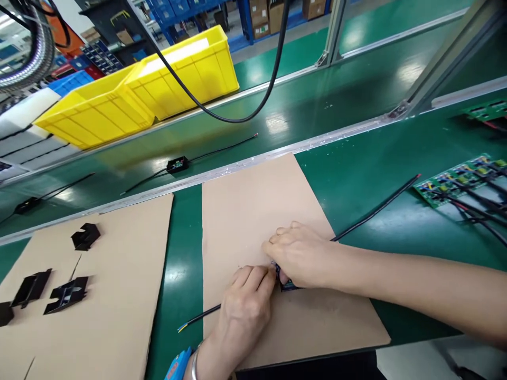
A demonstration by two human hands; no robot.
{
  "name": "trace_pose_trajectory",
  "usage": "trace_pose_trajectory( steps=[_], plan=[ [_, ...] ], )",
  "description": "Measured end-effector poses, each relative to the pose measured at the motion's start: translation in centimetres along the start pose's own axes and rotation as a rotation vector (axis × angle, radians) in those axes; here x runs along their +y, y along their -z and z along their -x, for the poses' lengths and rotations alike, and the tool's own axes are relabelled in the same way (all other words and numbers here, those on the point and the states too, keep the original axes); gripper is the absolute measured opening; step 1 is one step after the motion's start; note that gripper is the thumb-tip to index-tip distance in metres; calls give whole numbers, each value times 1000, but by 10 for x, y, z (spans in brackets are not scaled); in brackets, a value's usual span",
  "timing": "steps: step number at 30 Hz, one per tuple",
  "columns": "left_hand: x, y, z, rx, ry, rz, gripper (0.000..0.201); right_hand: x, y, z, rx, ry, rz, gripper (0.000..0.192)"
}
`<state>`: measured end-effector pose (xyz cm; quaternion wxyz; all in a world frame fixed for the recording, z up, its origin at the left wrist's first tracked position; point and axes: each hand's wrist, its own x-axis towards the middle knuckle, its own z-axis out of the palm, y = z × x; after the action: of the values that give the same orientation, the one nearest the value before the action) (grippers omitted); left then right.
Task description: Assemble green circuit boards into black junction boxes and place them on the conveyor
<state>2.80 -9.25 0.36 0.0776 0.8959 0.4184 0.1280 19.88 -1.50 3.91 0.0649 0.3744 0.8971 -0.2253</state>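
A small black plastic case [288,286], with what looks like a green circuit board inside, lies on a cardboard sheet [253,211], mostly covered by my hands. My right hand [299,256] curls over it from above, fingers closed on its far and right side. At its left end, the bent fingers of my left hand [249,295] press together against it. One black cable [380,208] runs out beyond my right hand to a reddish tip. Another black cable [202,315] comes from under my left hand and ends in bare coloured wires.
On a second cardboard sheet [122,274] at left lie several black plastic case parts [66,294]. Green circuit boards [455,182] with black cables sit at right. Beyond the metal rail [253,160] are cased units [177,164] and yellow bins [190,74]. A black cable [237,120] hangs overhead.
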Motion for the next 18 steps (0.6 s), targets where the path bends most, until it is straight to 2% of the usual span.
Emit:
trace_pose_trajectory(
  steps=[3, 5, 7, 10, 14, 18],
  plan=[
    [-5, 10, -4, -71, 50, 91, 23, 3, 3, 2, -19, 5, -15, 16],
    [-6, 21, -8, -80, 82, 129, 22, 11, 3, 14, 66, 30, -69, 23],
    [-4, 30, -10, -53, 74, 145, 23, 21, 4, 33, 215, 51, -140, 29],
    [4, 36, -16, -65, -71, 170, 23, 36, 3, 65, 390, 25, -198, 20],
    [11, 24, -26, -153, -300, 88, 35, 54, -7, 91, 356, -32, -180, 14],
    [9, 10, -29, -143, -369, -26, 37, 66, -18, 91, 371, -54, -172, 14]
  ],
)
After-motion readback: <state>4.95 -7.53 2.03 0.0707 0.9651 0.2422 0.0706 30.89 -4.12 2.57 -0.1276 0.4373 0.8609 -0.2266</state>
